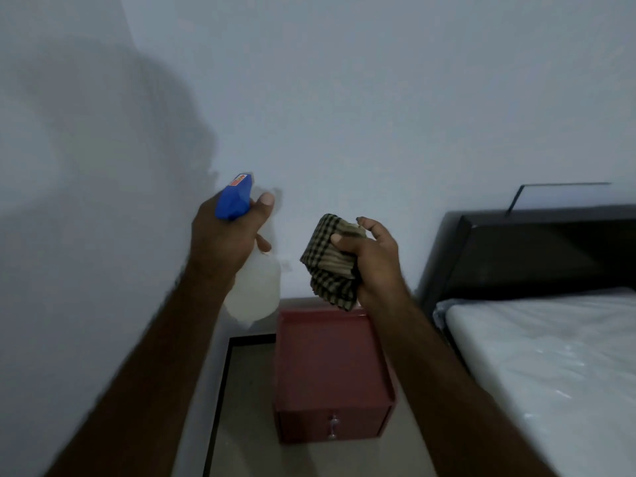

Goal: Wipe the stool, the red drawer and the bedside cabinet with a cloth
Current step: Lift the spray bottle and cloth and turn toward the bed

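My left hand (227, 239) grips a white spray bottle (256, 287) with a blue trigger head (235, 196), held up in front of the wall. My right hand (373, 259) holds a bunched checked cloth (330, 263), brown and black, at about the same height. Both hands hang above the red drawer cabinet (332, 366), which stands on the floor against the wall. A small metal handle (332, 426) shows on the drawer front. The stool is out of view.
A dark bed frame with headboard (516, 249) and a plastic-wrapped white mattress (550, 356) fill the right side. The pale wall (309, 98) runs behind and to the left. Tiled floor with a dark border strip (220, 390) lies left of the red cabinet.
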Motion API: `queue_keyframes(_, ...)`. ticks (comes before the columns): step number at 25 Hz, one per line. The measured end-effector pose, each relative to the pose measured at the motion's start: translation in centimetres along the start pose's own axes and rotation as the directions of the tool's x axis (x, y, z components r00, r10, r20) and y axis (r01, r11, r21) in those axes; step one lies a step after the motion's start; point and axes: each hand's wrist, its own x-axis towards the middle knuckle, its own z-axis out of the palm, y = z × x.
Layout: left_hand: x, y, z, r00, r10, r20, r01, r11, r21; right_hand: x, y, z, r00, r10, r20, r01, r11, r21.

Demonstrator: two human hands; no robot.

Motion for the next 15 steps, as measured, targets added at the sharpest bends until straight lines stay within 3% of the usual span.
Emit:
queue_keyframes(6, 0.6, 6.9, 0.2, 0.997, 0.064, 0.037, -0.061, 0.995, -0.079, -2.3, -7.1, 1.9, 0.998, -0.062, 0.027, 0.062, 0.998, -0.005)
queue_keyframes(15, 1.5, 10.2, 1.6, 0.979, 0.144, 0.146, -0.117, 0.977, -0.181, -4.5, -13.6, 2.6, 0.981, -0.190, -0.043, 0.189, 0.982, -0.031)
